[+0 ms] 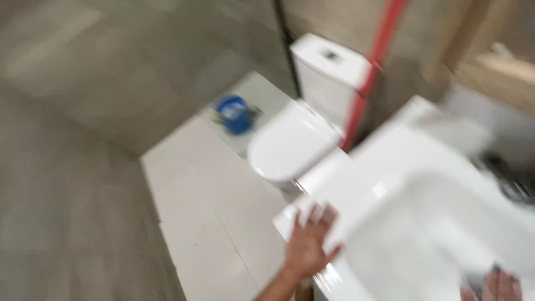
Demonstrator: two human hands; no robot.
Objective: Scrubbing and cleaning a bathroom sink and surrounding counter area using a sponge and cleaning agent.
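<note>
The picture is blurred by motion. My left hand (309, 242) lies flat, fingers spread, on the front left corner of a white washbasin (390, 167). It holds nothing. Only the fingertips of my right hand (496, 285) show at the bottom right edge, inside the basin's bowl (446, 234); something small and dark sits by them, too blurred to make out. Whether that hand holds anything cannot be told.
A white toilet (290, 142) with its lid down and its cistern (329, 72) stands left of the basin. A red pole (370, 67) leans between them. A blue bucket (234, 114) sits on the pale floor tiles by grey tiled walls. A dark tap (510, 178) is at the right.
</note>
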